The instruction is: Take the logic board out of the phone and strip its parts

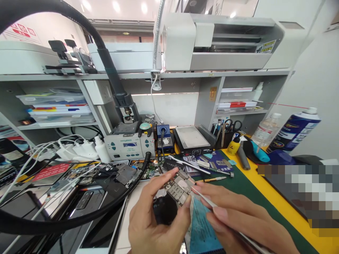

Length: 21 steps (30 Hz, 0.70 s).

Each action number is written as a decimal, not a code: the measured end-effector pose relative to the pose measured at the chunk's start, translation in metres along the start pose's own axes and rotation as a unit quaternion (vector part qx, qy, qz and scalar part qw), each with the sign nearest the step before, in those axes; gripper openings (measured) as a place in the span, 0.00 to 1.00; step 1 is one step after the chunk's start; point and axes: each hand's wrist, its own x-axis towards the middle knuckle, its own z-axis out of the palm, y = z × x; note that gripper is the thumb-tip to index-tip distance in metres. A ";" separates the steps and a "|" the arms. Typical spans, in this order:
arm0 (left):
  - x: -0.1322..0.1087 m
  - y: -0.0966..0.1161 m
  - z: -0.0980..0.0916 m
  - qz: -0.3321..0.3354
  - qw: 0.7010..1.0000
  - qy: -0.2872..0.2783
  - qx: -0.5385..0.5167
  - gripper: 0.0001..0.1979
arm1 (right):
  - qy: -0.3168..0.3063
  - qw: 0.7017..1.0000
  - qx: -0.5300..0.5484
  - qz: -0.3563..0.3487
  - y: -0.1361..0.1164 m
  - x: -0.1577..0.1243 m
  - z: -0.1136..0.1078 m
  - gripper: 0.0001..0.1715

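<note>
Between its thumb and fingers, my left hand holds a small phone circuit board, tilted, with metal shields and pale patches on its face. My right hand is closed in a pen-like grip on slim metal tweezers. Their tip reaches the right edge of the board; whether it touches I cannot tell. Below the board is a dark rounded object, partly hidden by my left hand. A blue cloth-like piece with dark marks lies under my hands.
Phones and parts crowd the left, crossed by a thick black hose. A hot-air station and a flat heating plate stand at the back. On the right are a yellow bottle, a spray can and the green-yellow mat.
</note>
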 end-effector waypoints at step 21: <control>-0.003 0.005 0.005 -0.039 0.998 0.045 0.038 0.20 | 0.066 0.996 -0.003 0.058 -0.017 0.019 0.011 0.29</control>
